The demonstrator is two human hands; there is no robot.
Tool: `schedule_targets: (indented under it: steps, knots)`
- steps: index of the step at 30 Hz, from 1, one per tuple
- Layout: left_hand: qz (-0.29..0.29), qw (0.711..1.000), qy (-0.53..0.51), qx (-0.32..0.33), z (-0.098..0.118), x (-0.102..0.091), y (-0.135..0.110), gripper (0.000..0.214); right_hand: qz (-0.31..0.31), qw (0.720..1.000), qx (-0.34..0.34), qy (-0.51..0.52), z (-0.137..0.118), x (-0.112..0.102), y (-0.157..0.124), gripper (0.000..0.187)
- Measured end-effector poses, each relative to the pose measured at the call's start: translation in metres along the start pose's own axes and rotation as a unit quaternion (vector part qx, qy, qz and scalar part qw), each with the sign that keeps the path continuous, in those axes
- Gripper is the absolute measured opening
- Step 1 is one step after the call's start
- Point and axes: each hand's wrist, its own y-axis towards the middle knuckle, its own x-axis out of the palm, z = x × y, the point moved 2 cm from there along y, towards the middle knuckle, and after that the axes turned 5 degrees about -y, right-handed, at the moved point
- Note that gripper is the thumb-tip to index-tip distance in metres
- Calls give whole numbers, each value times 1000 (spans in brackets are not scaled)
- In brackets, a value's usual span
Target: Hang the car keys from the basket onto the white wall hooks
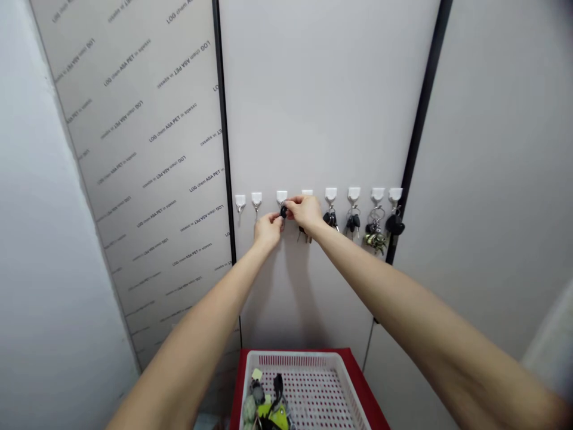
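Note:
Both arms reach up to a row of white wall hooks (330,194) on a grey panel. My left hand (267,228) and my right hand (306,211) meet just under the third hook (282,196), fingers pinched together on a small black key (283,211). Behind my right hand more dark keys (305,234) hang below a hook it partly hides. The two leftmost hooks (240,201) are bare. The hooks to the right carry key bunches (375,233), some with black fobs.
Below, a white perforated basket (313,388) sits on a red stand (239,382); several keys and a yellow-green tag (268,409) lie in its left corner. A film-covered panel with printed text (147,167) stands at left, black trim strips beside the middle panel.

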Motion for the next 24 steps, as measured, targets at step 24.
schedule_targets:
  steps: [24]
  knots:
    - [-319, 907, 269, -50, -93, -9, -125, 27, -259, 948, -59, -174, 88, -1, -148, 24]
